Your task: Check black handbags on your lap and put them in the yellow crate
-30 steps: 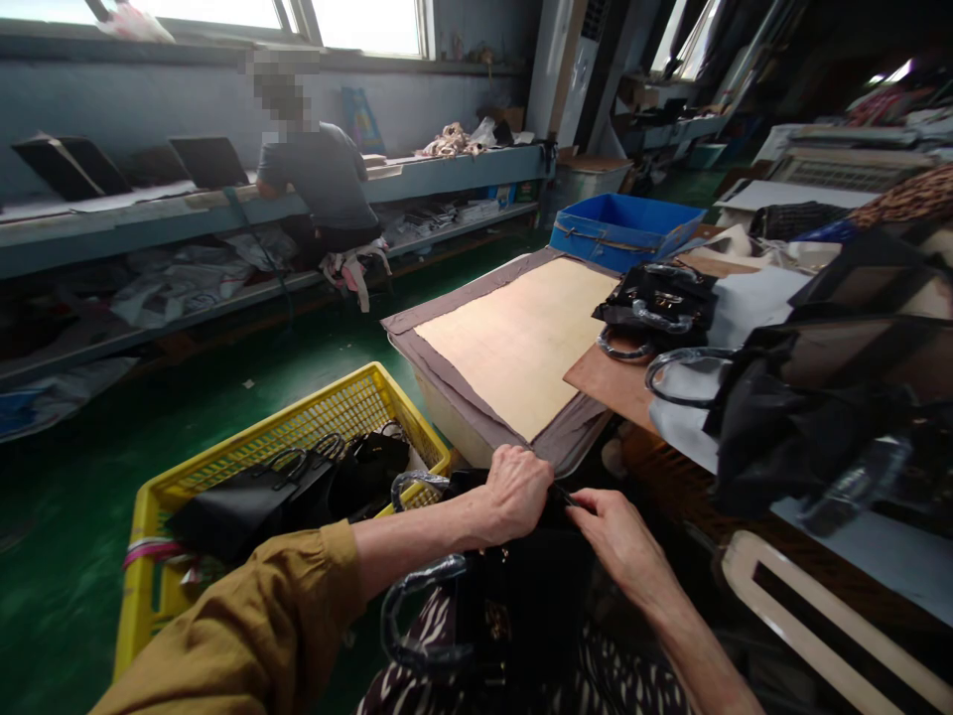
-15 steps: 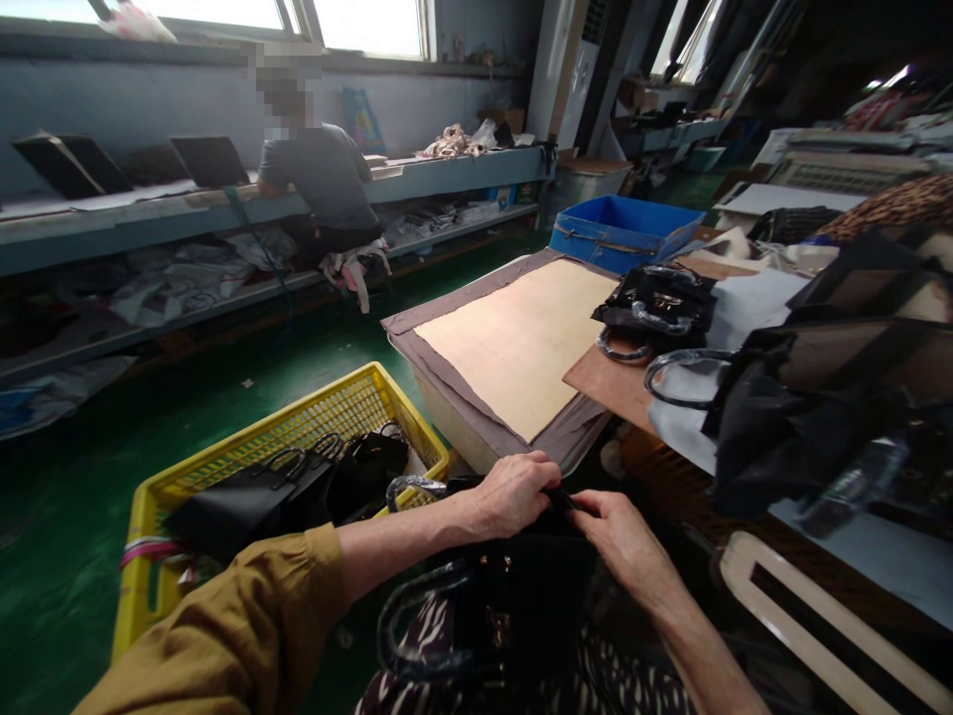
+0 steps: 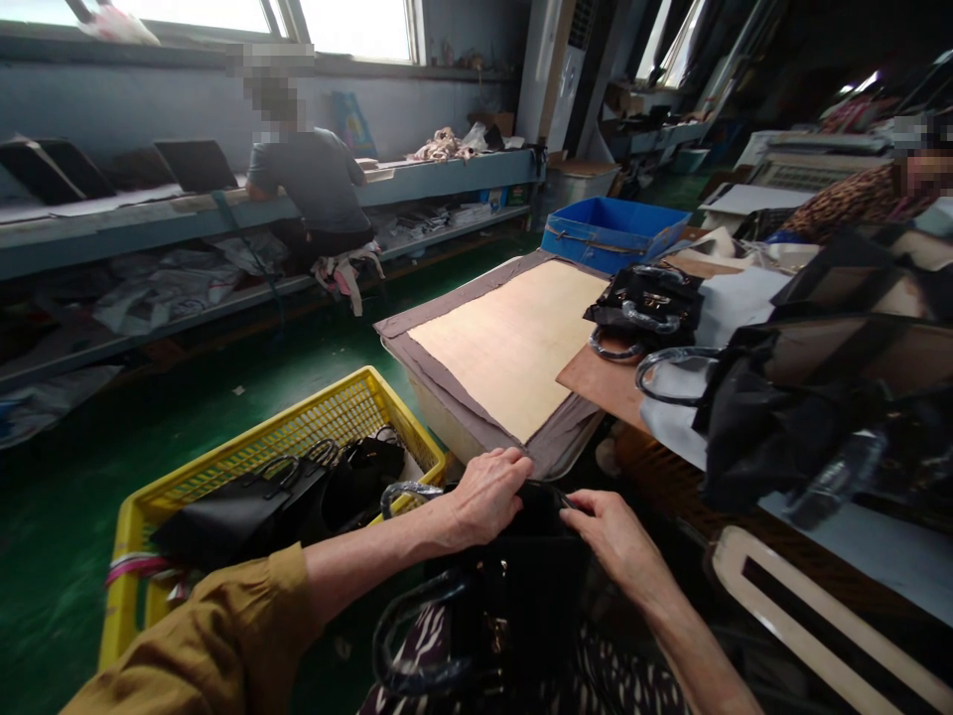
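Black bag (image 3: 547,586), on a lap (image 3: 632,680) in dark clothes with white marks. Mouth (image 3: 547,508) at the top, spread a bit. Left hand (image 3: 491,497) at the left side of the mouth, bent downward; fingertips too hidden to tell if gripping. Right hand (image 3: 614,531) at the right side, pinching the edge of the bag between thumb and fingers. On the front, shiny gold bits (image 3: 497,636) and a round handle (image 3: 432,683) in clear plastic, poking out to the left. Also to the left, a yellow basket (image 3: 313,427) with more black bags (image 3: 230,511) inside. Past the hands, a pale sheet (image 3: 513,338) on gray cloth (image 3: 570,432). Farther back, a blue box (image 3: 573,241) and a person (image 3: 309,189) at a long bench (image 3: 424,177).
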`<state>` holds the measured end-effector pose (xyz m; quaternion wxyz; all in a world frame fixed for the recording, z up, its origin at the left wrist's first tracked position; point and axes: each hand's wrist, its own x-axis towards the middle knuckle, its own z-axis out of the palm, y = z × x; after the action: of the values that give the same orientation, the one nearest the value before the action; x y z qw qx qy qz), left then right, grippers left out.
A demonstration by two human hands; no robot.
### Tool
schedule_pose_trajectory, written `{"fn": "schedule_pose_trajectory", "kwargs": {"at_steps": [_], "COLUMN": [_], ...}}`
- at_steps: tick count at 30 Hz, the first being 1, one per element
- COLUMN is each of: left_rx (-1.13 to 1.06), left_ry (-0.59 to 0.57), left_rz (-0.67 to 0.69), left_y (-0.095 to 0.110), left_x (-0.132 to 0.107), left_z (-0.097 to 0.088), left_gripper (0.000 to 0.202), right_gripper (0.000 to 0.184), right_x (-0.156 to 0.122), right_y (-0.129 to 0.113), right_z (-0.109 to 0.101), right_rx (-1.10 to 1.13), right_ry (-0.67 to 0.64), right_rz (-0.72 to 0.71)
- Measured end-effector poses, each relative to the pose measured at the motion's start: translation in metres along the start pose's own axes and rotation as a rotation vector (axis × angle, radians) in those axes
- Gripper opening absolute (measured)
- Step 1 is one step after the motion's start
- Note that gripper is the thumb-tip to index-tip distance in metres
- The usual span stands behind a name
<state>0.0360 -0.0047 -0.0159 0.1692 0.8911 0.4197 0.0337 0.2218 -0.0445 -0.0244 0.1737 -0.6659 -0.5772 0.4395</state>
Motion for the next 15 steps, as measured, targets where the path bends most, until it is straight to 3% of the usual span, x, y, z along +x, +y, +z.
{"fn": "schedule_pose_trajectory", "kwargs": {"at_steps": [4, 15], "left_rx": [0.012, -0.034], "left_ry": [0.030, -0.032], "left_rz": [-0.029, -0.059], "left_y": [-0.002, 0.002], "left_x": [-0.007, -0.009], "left_z": [-0.003, -0.010], "left_gripper": [0.013, 0.009], "right_gripper": [0.026, 0.024], "right_x": [0.000, -0.001], "right_y": [-0.002, -0.009], "right_z": [0.000, 0.000], "right_rx": [-0.007, -0.025], "right_ry": [0.016, 0.036], "right_rz": [0.025, 0.034]}}
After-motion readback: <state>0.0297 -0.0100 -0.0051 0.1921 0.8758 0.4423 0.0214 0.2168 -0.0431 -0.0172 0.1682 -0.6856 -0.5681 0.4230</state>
